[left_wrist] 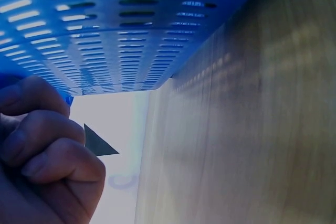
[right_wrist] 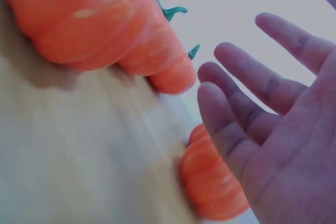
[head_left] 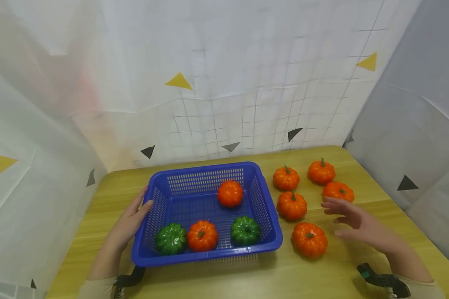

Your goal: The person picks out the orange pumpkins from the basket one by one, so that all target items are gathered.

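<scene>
At the left rim of a blue plastic basket point(head_left: 213, 252), my left hand point(head_left: 129, 222) grips the edge, thumb on top; in the left wrist view its fingers point(left_wrist: 68, 161) are curled. Inside lie two orange pumpkins, one at the back right point(head_left: 230, 193) and one at the front point(head_left: 203, 236), plus two green pumpkins, left point(head_left: 171, 238) and right point(head_left: 245, 230). My right hand point(head_left: 364, 228) hovers over the table's right side, fingers spread and holding nothing. Nearest to it are an orange pumpkin point(head_left: 309, 240) on its left and another point(head_left: 338, 191) just beyond its fingertips.
More orange pumpkins stand right of the basket: one near its wall point(head_left: 292, 206), one behind that point(head_left: 286, 178), and one farther back right point(head_left: 321, 172). The wooden table point(head_left: 224, 282) ends against white sheeting point(head_left: 224, 54) at the back and sides.
</scene>
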`<state>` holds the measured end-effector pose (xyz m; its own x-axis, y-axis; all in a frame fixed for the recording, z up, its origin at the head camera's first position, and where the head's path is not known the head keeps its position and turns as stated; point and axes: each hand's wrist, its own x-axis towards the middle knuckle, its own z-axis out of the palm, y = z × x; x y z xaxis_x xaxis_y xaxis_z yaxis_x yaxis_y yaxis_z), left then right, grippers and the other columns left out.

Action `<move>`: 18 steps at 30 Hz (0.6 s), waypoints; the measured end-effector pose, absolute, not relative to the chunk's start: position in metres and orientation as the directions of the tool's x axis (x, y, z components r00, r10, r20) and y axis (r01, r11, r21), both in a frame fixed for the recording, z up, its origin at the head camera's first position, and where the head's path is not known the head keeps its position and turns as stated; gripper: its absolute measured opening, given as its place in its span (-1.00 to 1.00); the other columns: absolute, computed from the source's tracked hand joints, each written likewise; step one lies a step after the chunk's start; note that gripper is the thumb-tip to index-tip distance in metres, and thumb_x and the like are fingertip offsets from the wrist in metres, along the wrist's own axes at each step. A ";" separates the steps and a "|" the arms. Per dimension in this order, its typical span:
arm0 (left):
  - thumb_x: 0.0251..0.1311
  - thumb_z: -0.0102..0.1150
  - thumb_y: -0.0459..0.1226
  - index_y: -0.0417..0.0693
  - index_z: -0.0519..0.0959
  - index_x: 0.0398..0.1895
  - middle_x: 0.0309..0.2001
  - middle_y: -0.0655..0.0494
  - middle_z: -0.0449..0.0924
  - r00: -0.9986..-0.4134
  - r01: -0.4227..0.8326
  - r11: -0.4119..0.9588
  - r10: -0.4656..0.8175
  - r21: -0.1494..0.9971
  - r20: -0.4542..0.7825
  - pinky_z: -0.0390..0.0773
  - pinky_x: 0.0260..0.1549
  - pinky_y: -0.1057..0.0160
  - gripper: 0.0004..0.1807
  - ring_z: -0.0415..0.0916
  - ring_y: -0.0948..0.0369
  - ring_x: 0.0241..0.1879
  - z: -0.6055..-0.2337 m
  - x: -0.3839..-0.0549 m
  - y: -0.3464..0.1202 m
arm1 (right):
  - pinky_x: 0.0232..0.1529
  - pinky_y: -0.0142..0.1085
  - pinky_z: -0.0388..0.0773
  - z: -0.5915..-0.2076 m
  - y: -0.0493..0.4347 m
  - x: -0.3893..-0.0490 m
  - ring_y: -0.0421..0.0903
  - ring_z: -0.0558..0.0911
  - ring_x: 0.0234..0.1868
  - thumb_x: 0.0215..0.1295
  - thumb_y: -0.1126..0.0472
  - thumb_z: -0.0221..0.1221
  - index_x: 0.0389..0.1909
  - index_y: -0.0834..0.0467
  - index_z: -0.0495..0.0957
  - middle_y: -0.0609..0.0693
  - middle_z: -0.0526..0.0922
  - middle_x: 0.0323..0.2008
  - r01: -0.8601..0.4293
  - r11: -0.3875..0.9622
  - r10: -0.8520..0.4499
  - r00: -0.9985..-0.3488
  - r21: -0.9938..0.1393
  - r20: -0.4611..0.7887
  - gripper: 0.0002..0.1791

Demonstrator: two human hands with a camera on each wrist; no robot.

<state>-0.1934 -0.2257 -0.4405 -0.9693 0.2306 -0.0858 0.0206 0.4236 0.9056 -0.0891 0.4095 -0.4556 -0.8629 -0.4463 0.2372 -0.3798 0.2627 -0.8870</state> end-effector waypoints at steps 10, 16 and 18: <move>0.44 -0.11 0.19 0.36 -0.13 0.60 0.45 -0.24 0.12 -0.971 -0.012 0.406 0.212 0.914 -0.107 0.52 0.02 -0.14 -0.23 0.60 -0.04 -0.06 -0.441 -0.195 -0.227 | 0.08 -0.32 0.53 -0.394 0.386 -0.129 -0.16 0.50 0.21 0.23 0.37 0.34 0.51 0.11 0.14 0.10 0.41 0.31 -0.412 0.464 -0.482 -0.860 -0.784 0.166 -0.13; 0.43 -0.12 0.20 0.35 -0.14 0.60 0.47 -0.22 0.09 -0.972 -0.016 0.407 0.206 0.913 -0.109 0.47 0.08 -0.18 -0.22 0.57 -0.06 0.00 -0.442 -0.195 -0.227 | 0.16 -0.29 0.48 -0.355 0.355 -0.157 0.04 0.47 0.25 0.20 0.29 0.39 0.51 0.00 0.17 0.02 0.37 0.35 -0.482 0.465 -0.584 -0.798 -0.743 0.152 -0.11; 0.42 -0.11 0.20 0.35 -0.14 0.60 0.50 -0.19 0.03 -0.972 -0.009 0.407 0.211 0.913 -0.103 0.43 0.11 -0.21 -0.21 0.53 -0.10 0.06 -0.443 -0.195 -0.226 | 0.18 -0.20 0.48 -0.343 0.341 -0.165 0.10 0.45 0.26 0.19 0.24 0.40 0.50 -0.03 0.19 -0.03 0.36 0.36 -0.476 0.474 -0.605 -0.787 -0.741 0.118 -0.11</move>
